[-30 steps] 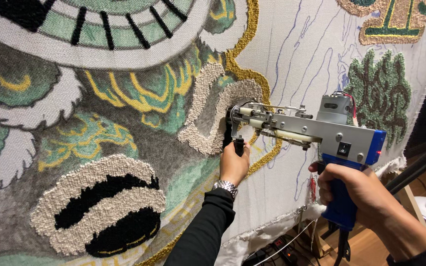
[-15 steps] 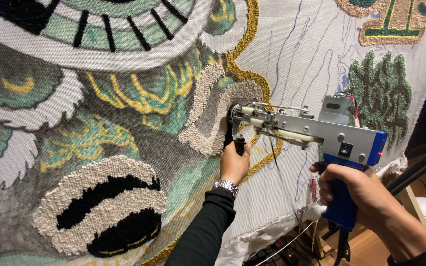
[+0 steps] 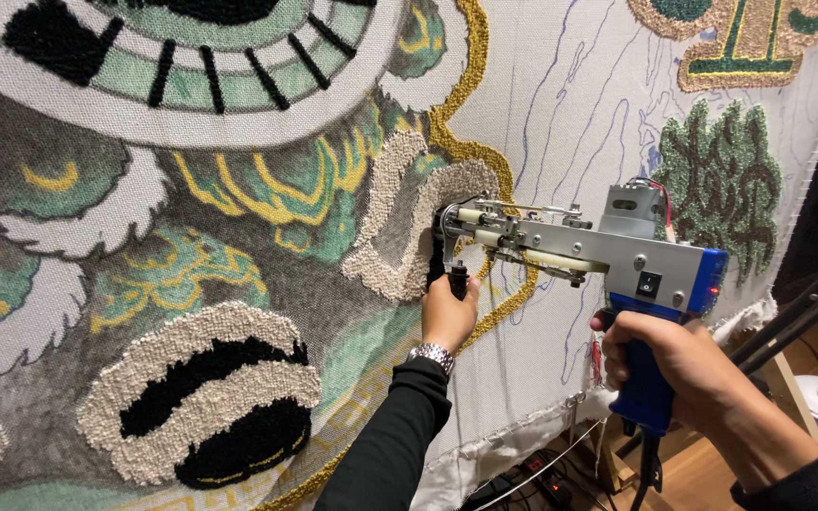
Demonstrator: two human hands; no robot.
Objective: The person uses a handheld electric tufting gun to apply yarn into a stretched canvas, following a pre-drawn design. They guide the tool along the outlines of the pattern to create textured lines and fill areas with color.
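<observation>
My right hand (image 3: pixel 684 364) clasps the blue plastic tufting gun (image 3: pixel 598 260) handle, left hand (image 3: pixel 449 312) clenching its black front knob against the looped cream pile (image 3: pixel 400 237).

The grey metal tufting gun (image 3: pixel 579 248) in my grip has a blue plastic handle and blue rear end. The white stretched backing cloth (image 3: pixel 570 123) carries tufted patches of green, cream, grey, black and yellow, with a gold looped outline curving toward its right side. Thin blue drawn lines cross its bare part. My sleeves are black, my wristwatch (image 3: pixel 431 354) silver.
</observation>
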